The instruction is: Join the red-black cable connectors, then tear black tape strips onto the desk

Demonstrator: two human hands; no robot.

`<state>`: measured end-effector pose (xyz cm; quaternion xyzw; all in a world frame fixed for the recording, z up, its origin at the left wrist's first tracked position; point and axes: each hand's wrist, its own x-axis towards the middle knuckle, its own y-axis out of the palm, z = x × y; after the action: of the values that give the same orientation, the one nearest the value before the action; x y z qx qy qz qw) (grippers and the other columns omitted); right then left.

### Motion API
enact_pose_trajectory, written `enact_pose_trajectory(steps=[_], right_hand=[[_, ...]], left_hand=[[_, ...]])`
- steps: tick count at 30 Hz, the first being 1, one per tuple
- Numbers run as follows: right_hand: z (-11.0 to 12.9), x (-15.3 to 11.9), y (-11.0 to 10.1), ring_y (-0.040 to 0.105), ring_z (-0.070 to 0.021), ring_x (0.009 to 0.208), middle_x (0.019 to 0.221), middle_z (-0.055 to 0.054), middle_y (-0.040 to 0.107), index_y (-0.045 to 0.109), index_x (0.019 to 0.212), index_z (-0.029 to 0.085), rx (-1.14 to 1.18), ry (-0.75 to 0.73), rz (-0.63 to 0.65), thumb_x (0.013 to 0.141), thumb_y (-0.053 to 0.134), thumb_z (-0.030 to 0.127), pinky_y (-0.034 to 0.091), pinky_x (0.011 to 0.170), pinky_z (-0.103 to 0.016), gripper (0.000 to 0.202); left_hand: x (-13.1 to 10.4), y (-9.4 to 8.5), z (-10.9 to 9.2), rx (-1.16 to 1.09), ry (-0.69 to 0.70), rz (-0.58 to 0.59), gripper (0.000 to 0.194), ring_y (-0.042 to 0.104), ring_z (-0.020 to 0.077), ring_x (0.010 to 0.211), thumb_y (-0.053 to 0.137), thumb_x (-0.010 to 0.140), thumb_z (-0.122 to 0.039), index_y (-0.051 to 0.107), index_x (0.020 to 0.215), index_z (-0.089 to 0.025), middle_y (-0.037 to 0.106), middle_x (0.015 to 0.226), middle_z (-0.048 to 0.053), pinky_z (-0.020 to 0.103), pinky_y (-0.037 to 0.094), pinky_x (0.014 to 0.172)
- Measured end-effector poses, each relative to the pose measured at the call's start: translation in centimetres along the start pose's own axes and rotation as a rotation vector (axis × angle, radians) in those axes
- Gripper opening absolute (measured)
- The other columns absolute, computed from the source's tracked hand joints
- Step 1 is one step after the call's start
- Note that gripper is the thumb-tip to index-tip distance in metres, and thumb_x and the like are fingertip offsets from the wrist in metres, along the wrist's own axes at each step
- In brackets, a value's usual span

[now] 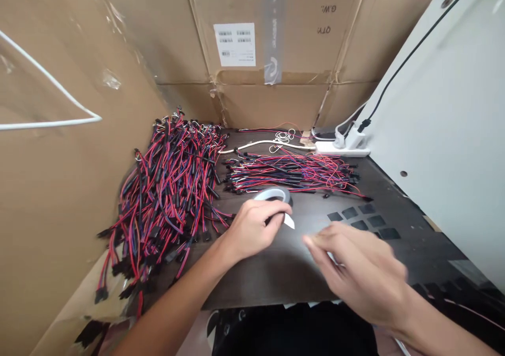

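My left hand [254, 227] is closed on a roll of tape [273, 193], a pale grey ring at the middle of the table. A short white end [289, 221] sticks out beside its fingertips. To the right, nearer me, my right hand [359, 266] is pinched shut and smeared by motion; a small light glint shows between its fingers, too unclear to name. The two hands are apart. Beyond the right hand, several dark square pieces [359, 225] lie flat on the dark table [252, 287].
A large heap of red, blue and black wire harnesses [173, 177] fills the left side. A flatter bundle of wires [292, 172] lies across the back. Behind it are a white power strip [357, 152] and a cardboard wall [272, 103]. A white panel [445, 119] bounds the right.
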<state>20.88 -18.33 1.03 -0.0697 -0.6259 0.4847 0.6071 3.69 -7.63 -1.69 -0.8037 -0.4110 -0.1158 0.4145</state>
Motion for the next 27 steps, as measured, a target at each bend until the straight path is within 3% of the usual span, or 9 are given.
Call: enact_pose_trajectory(steps=[2, 6, 8, 13, 20, 27], right_hand=[[-0.4, 0.3, -0.5, 0.044, -0.0103, 0.048, 0.054, 0.003, 0.048, 0.046, 0.065, 0.019, -0.072, 0.059, -0.031, 0.093, 0.054, 0.02, 0.029, 0.051, -0.027, 0.029], [-1.2, 0.8, 0.3, 0.052, -0.0143, 0.055, 0.067, -0.001, 0.056, 0.055, 0.083, 0.016, -0.121, 0.061, 0.177, 0.098, 0.044, 0.035, 0.035, 0.052, -0.027, 0.027], [-1.3, 0.9, 1.4, 0.056, -0.0177, 0.06, 0.072, -0.004, 0.058, 0.058, 0.089, 0.014, -0.139, 0.042, 0.233, 0.1, 0.039, 0.033, 0.036, 0.054, -0.029, 0.029], [-1.3, 1.1, 3.2, 0.057, -0.0196, 0.062, 0.071, -0.005, 0.058, 0.06, 0.086, 0.013, -0.122, 0.024, 0.231, 0.099, 0.038, 0.02, 0.035, 0.055, -0.03, 0.026], [-2.0, 1.7, 3.3, 0.056, -0.0159, 0.057, 0.07, -0.003, 0.06, 0.059, 0.082, 0.014, 0.045, 0.205, 0.258, 0.09, 0.047, 0.01, 0.037, 0.056, -0.028, 0.014], [-2.6, 2.1, 3.1, 0.052, -0.0128, 0.056, 0.065, 0.0, 0.058, 0.055, 0.076, 0.016, 0.149, 0.23, 0.26, 0.091, 0.05, 0.012, 0.035, 0.055, -0.024, 0.016]], left_hand=[[-0.1, 0.1, 0.3, 0.049, -0.008, -0.034, 0.021, 0.064, 0.0118, 0.065, 0.051, 0.084, -0.007, 0.07, 0.087, -0.016, 0.071, 0.077, 0.001, 0.021, 0.047, 0.064], [-0.1, 0.4, 0.1, 0.04, -0.033, -0.008, 0.021, 0.066, 0.0127, 0.069, 0.051, 0.084, -0.007, 0.069, 0.091, -0.016, 0.072, 0.082, 0.001, 0.021, 0.048, 0.066], [0.0, 0.6, 0.0, 0.033, -0.048, 0.033, 0.022, 0.067, 0.0137, 0.073, 0.051, 0.085, -0.007, 0.069, 0.095, -0.016, 0.072, 0.085, 0.002, 0.022, 0.049, 0.069], [-0.1, 0.5, -0.2, 0.024, -0.106, 0.054, 0.024, 0.067, 0.0145, 0.082, 0.051, 0.088, -0.008, 0.066, 0.103, -0.018, 0.071, 0.092, 0.002, 0.023, 0.049, 0.076], [-0.1, -0.1, -0.9, 0.059, -0.237, 0.155, 0.031, 0.065, 0.0181, 0.093, 0.055, 0.087, -0.012, 0.055, 0.117, -0.02, 0.068, 0.106, 0.003, 0.028, 0.049, 0.086], [0.0, -0.3, -1.1, -0.01, -0.287, 0.201, 0.027, 0.063, 0.0195, 0.098, 0.051, 0.089, -0.015, 0.055, 0.115, -0.019, 0.066, 0.109, 0.005, 0.03, 0.047, 0.087]])
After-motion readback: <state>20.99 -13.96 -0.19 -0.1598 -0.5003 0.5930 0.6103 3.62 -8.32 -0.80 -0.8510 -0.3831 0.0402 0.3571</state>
